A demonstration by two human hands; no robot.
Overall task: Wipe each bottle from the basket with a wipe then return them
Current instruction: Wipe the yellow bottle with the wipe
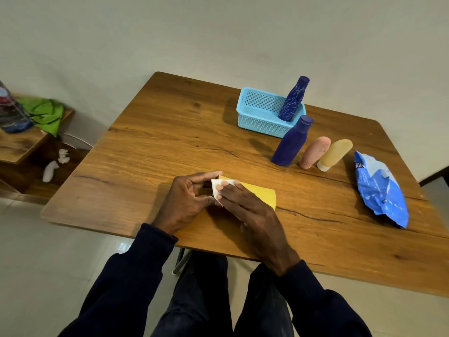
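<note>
Dark sleeves [136, 263] are seen lowest in the view, leading up to both hands near the front edge of the worktop [170, 132]. The right hand [252, 212] is laid flat, its fingers [233, 190] stretched straight and pressed on the wipe [217, 184], which is spread over the yellow bottle [260, 190]; nothing is gripped by this hand. The left hand [188, 200] is curled round the bottle's left end, which is pinched between thumb and fingers. That end is hidden, so whether a cap is held cannot be told. The bottle lies on its side on the worktop, under the right fingers and palm, with its right part showing beyond them.

The step is judged to be the wiping of this bottle. It is best done if the end is held firm by the left hand and the bottle is turned bit by bit, so that each side is brought under the wipe. Long, even strokes are advised, lest the wipe be bunched.

Further out, a patterned bottle [292, 99] leans in the basket [260, 110]. A blue bottle [291, 142], a pink bottle [314, 152] and a tan bottle [335, 153] are lined up beside it, and a wipe pack [379, 188] lies to the right.
</note>
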